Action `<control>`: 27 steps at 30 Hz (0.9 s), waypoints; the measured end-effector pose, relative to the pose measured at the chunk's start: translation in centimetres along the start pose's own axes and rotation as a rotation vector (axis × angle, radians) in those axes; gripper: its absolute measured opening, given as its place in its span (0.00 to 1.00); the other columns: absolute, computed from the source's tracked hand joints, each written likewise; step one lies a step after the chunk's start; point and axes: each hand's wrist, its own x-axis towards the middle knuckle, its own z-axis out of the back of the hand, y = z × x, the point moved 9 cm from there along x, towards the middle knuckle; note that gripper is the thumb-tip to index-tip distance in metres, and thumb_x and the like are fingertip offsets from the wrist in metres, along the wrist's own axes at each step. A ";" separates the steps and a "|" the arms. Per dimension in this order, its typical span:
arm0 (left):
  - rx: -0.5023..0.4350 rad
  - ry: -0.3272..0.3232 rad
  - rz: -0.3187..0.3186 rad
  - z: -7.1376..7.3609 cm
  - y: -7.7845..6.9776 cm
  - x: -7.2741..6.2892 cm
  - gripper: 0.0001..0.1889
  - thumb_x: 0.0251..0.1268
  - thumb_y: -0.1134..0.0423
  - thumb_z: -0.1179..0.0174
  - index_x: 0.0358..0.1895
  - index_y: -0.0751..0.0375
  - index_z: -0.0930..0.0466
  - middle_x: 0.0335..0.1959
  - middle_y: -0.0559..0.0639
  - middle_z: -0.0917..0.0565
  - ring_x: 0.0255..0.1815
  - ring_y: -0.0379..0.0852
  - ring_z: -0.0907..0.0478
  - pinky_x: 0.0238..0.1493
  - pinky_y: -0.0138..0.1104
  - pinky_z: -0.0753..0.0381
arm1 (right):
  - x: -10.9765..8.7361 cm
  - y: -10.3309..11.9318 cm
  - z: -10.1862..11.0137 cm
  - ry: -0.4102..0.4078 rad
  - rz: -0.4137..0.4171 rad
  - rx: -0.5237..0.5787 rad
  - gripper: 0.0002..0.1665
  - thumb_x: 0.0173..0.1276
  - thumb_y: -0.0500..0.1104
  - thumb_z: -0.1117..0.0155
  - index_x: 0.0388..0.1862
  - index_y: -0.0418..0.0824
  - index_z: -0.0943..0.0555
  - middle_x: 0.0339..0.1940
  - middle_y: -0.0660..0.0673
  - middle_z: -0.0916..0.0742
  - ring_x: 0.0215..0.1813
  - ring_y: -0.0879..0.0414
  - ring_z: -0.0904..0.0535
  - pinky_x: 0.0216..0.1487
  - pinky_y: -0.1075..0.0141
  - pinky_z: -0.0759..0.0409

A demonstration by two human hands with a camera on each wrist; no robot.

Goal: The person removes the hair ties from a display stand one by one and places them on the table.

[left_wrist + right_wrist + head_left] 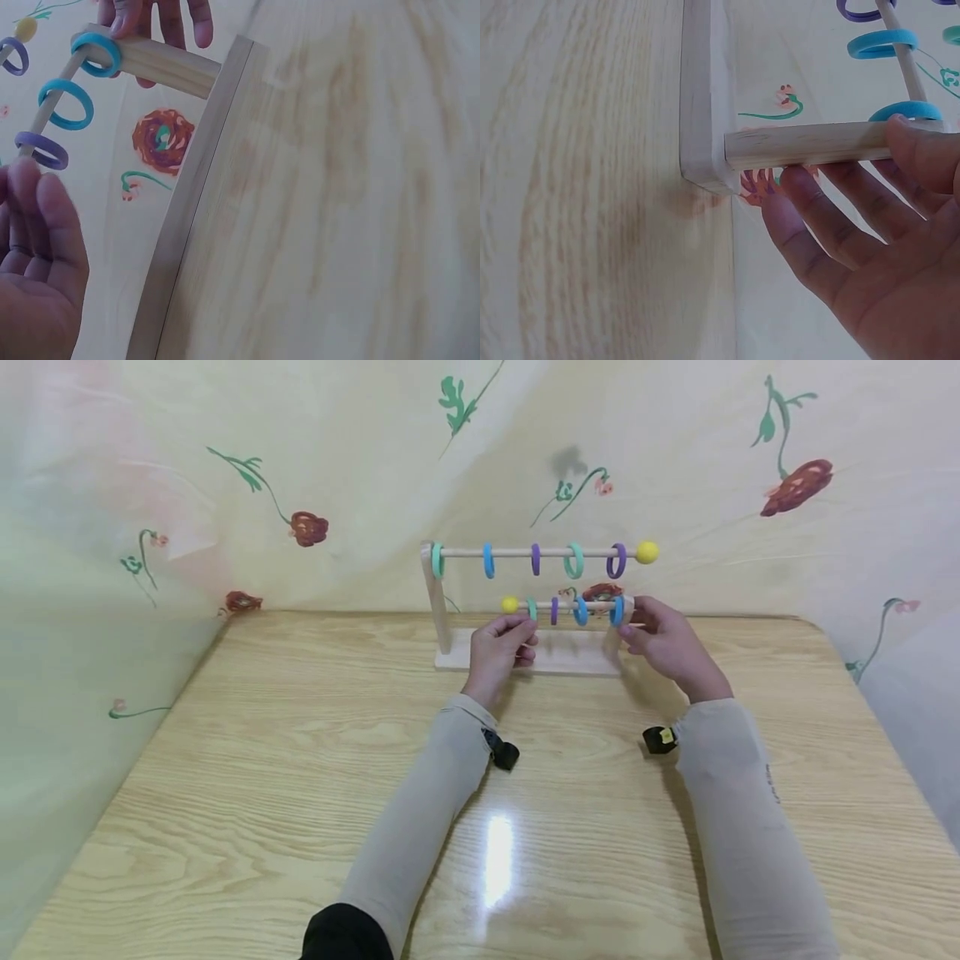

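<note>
A wooden rack (592, 664) carries colored rings on two horizontal rods, each tipped with a yellow ball. At the lower rod's ball end, my left hand (498, 652) pinches a green ring (532, 608) that is on the rod; its fingers hide the ring in the left wrist view. Farther along that rod hang a purple ring (554, 611) and two blue rings (67, 105). My right hand (671, 647) grips the top of the short post (810, 144), thumb in front and fingers behind, close to the end blue ring (906, 111).
On the upper rod (510, 552) hang several green, blue and purple rings, spaced apart. The rack stands near the back edge of a wood-grain table (300, 760), before a flower-printed cloth (360, 485).
</note>
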 end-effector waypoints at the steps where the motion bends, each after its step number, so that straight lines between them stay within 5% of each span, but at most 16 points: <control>1: 0.003 -0.012 -0.007 0.1 -0.1 0.1 0.07 0.68 0.67 0.34 0.45 0.68 0.15 0.26 0.52 0.16 0.19 0.40 0.22 0.23 0.29 0.17 | 0.0 0.0 0.0 -0.003 0.002 -0.001 0.26 0.82 0.37 0.50 0.75 0.34 0.37 0.65 0.32 0.25 0.63 0.42 0.27 0.59 0.57 0.18; 7: -0.030 -0.078 -0.040 1.1 -0.6 0.4 0.04 0.68 0.71 0.37 0.39 0.70 0.17 0.27 0.63 0.16 0.18 0.39 0.23 0.20 0.26 0.21 | 0.3 -0.2 0.2 -0.018 0.016 -0.006 0.26 0.82 0.37 0.51 0.75 0.34 0.37 0.64 0.32 0.24 0.62 0.43 0.27 0.56 0.61 0.17; 19: -0.159 -0.213 -0.095 3.6 -2.1 0.3 0.04 0.73 0.70 0.43 0.36 0.63 0.22 0.26 0.56 0.14 0.20 0.43 0.19 0.28 0.30 0.15 | 0.8 -0.5 0.1 -0.036 0.029 -0.025 0.24 0.82 0.37 0.51 0.72 0.31 0.36 0.63 0.30 0.24 0.61 0.42 0.26 0.54 0.62 0.16; 27: -0.103 -0.192 -0.052 4.8 -2.0 0.3 0.04 0.76 0.67 0.43 0.40 0.62 0.22 0.34 0.61 0.11 0.24 0.44 0.16 0.45 0.46 0.12 | 0.9 -0.5 0.1 -0.037 0.035 -0.025 0.24 0.82 0.37 0.52 0.73 0.33 0.36 0.63 0.30 0.24 0.62 0.41 0.26 0.55 0.60 0.17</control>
